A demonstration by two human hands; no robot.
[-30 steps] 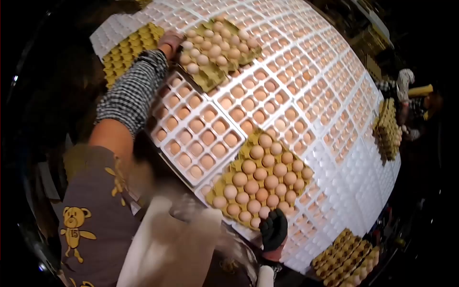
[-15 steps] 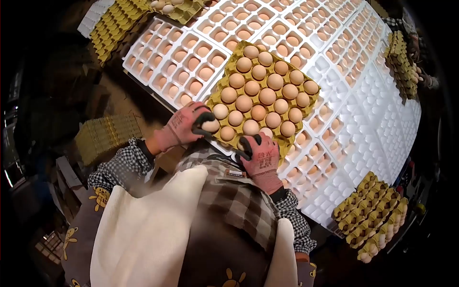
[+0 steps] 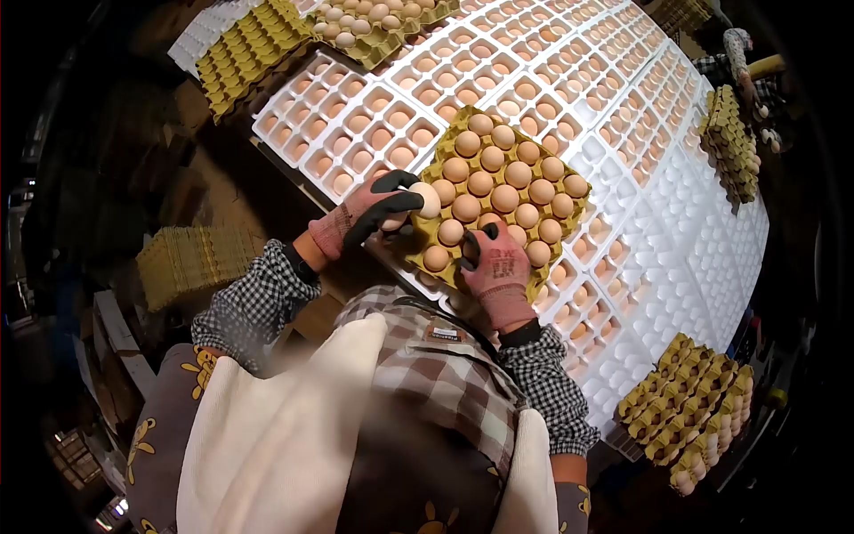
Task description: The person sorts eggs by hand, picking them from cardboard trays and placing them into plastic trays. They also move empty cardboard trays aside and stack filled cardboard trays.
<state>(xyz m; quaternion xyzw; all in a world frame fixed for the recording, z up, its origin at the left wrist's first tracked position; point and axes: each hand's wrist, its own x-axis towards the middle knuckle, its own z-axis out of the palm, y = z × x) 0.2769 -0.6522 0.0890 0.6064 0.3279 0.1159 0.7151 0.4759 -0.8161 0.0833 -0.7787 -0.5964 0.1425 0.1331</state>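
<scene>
My left hand [image 3: 378,212], in a pink glove with dark-coated fingers, is closed around a pale egg [image 3: 425,200] at the left edge of a yellow pulp tray [image 3: 455,265]. Another egg [image 3: 392,222] shows under its fingers, against the palm. My right hand [image 3: 500,267], gloved alike, reaches over the tray's near side. Its fingers are curled down round an egg [image 3: 469,251], mostly hidden by the glove. Brown eggs [image 3: 510,198] sit in most of the tray's cups. The tray lies on top of white plastic egg trays [image 3: 614,169].
White trays filled with eggs [image 3: 362,160] spread left and beyond. Stacked pulp trays stand at right front [image 3: 680,400], far right [image 3: 731,147] and lower left [image 3: 197,265]. Another egg-filled pulp tray [image 3: 378,40] is at the back left. A co-worker's arm [image 3: 740,62] shows at far right.
My left hand has moved up along the tray's left edge and now holds an egg at its fingertips. My right hand has moved further over the tray, and near-row eggs have left their cups.
</scene>
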